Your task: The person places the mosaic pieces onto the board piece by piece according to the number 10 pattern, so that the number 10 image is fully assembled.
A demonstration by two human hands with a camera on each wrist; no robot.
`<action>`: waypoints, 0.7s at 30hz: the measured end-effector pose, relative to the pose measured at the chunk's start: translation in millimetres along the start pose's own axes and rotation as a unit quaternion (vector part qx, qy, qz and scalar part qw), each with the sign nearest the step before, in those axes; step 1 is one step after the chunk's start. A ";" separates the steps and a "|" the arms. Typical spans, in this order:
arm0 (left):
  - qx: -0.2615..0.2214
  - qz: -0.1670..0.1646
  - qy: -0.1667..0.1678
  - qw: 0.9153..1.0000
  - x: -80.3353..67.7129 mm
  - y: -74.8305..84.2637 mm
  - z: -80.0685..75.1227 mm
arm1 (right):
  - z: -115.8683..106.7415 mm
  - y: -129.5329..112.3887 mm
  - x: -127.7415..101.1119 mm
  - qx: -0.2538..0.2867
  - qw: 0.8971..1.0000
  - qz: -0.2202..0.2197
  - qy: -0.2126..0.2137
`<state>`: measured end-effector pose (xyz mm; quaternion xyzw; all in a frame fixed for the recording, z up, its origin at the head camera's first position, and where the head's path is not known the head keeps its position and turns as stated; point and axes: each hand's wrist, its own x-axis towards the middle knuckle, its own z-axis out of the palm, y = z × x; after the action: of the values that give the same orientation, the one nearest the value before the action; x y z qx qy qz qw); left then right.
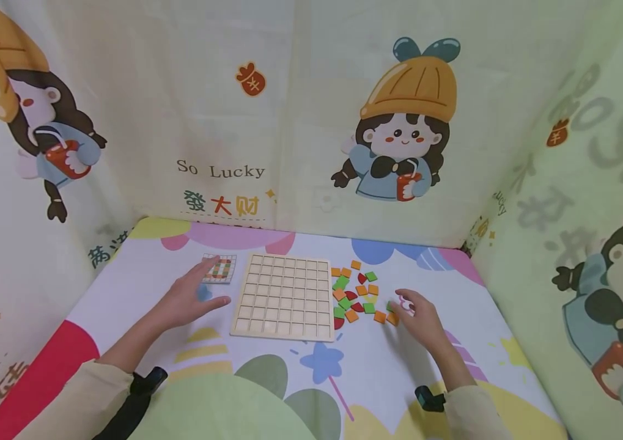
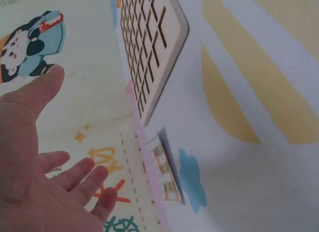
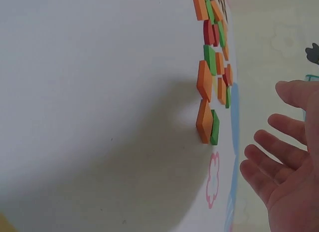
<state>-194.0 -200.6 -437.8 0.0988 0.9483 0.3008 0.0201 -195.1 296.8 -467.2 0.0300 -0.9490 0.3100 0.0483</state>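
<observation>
A square wooden grid board point(image 1: 283, 296) lies on the table, its cells bare. My left hand point(image 1: 187, 299) hovers left of it with fingers spread, holding nothing; in the left wrist view the same hand point(image 2: 55, 177) is well apart from the board point(image 2: 157, 37). Beyond its fingertips lies a small pattern card point(image 1: 224, 273) with coloured squares on a grid. Right of the board, orange squares point(image 1: 362, 290), green pieces point(image 1: 369, 308) and red rounded pieces point(image 1: 339, 322) lie scattered. Over their right edge my right hand point(image 1: 421, 318) hovers with loosely bent fingers and nothing in them.
A printed cloth point(image 1: 267, 397) covers the table. Printed curtains point(image 1: 311, 122) stand behind it and on both sides. Dark wrist straps with cameras point(image 1: 429, 400) sit on both forearms. In the right wrist view, an orange tile point(image 3: 204, 121) leans close beside a green tile point(image 3: 215, 127).
</observation>
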 end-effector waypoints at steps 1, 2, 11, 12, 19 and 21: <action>-0.007 0.001 -0.003 1.000 0.6 -0.9 1.4 | 0.1 0.7 -0.3 0.003 1.000 0.003 0.000; -0.014 0.001 -0.006 1.000 1.1 -1.5 2.7 | 0.0 1.1 -0.6 0.006 1.000 0.005 0.001; -0.045 0.023 -0.011 0.999 -0.3 -3.2 13.0 | 1.1 7.2 -2.7 0.038 0.999 -0.008 0.009; -0.050 0.026 -0.008 0.998 -0.4 -3.4 14.4 | 1.6 7.9 -2.7 0.040 0.999 -0.009 0.009; -0.083 0.042 -0.022 0.995 1.5 -3.1 27.2 | 5.7 13.1 -2.9 0.030 0.999 -0.003 0.011; -0.087 0.046 -0.025 0.995 2.0 -2.6 30.4 | 6.7 14.6 -4.0 0.026 1.000 -0.001 0.017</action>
<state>-193.4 -185.0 -464.1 0.1473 0.9123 0.3801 0.0384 -192.9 304.7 -481.6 0.0269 -0.9398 0.3346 0.0638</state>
